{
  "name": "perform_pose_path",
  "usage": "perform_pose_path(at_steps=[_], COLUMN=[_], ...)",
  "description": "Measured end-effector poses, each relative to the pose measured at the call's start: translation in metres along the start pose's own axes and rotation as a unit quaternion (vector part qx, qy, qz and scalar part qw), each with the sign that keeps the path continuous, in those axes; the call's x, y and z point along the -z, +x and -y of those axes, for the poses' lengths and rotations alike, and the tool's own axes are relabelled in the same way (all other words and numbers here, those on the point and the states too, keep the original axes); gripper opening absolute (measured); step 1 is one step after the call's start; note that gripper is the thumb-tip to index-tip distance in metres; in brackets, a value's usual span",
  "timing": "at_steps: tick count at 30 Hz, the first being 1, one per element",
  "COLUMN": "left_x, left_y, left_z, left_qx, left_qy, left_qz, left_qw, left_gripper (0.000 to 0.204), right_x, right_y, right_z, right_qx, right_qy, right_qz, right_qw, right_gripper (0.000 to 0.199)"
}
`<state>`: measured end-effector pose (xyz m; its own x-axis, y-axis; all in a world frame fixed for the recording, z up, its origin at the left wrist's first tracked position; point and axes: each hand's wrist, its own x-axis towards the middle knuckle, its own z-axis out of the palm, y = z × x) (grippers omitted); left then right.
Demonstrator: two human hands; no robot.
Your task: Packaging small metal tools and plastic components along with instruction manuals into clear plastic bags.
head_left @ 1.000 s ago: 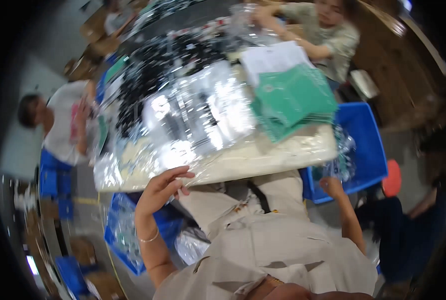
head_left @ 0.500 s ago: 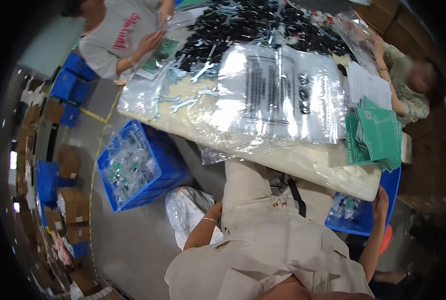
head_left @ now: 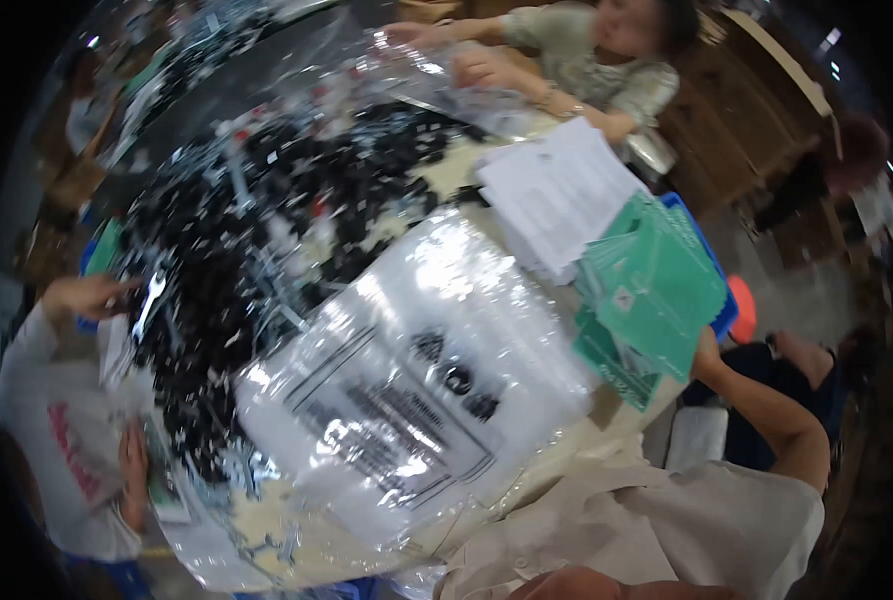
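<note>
My right hand (head_left: 707,352) is at the right edge of a fanned stack of green printed booklets (head_left: 662,290). Its fingers are mostly hidden by the booklets, so whether it grips them does not show. My left hand is out of sight. Left of the booklets lies a thick pile of clear plastic bags (head_left: 527,340) with black print. White paper sheets (head_left: 557,185) overlap the far side of the booklets.
A big heap of black parts (head_left: 202,330) and metal wrenches covers the table's far left. One person's arms (head_left: 507,75) handle clear film across from me; another person's hand (head_left: 92,297) is at the heap. A blue bin (head_left: 702,240) and an orange-red round object (head_left: 743,308) sit at right.
The view has swung to the right, and my body is nearer the table. My right hand has come up from beside the table's corner to the green booklets. My left hand has left view.
</note>
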<state>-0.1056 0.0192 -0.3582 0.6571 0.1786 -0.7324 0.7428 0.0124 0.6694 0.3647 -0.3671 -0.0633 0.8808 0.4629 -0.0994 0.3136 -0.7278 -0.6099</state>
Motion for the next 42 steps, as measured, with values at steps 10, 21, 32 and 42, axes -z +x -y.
perform_pose_path(at_steps=[10, 21, 32, 42], left_x=[0.04, 0.02, -0.056, -0.034], left_y=[0.008, -0.201, -0.34, -0.157], left_z=[-0.055, -0.042, -0.315, -0.418], left_qx=[-0.047, -0.013, -0.238, -0.458], left_qy=[0.179, 0.167, -0.009, 0.332], left_qz=[0.028, -0.203, -0.077, -0.532], left_qw=[0.982, 0.965, 0.968, 0.63], left_gripper=[0.028, 0.028, 0.025, 0.038], right_x=[0.005, -0.058, -0.012, -0.057], right_y=[-0.002, -0.087, -0.132, -0.116], right_z=[0.09, 0.023, 0.122, 0.235], right_qx=[-0.057, 0.011, 0.207, 0.411], right_qy=[-0.044, 0.334, 0.481, 0.294], right_qz=[-0.053, -0.205, -0.141, 0.063], right_qw=[0.996, 0.92, 0.84, 0.861], right_gripper=[0.063, 0.06, 0.017, 0.014])
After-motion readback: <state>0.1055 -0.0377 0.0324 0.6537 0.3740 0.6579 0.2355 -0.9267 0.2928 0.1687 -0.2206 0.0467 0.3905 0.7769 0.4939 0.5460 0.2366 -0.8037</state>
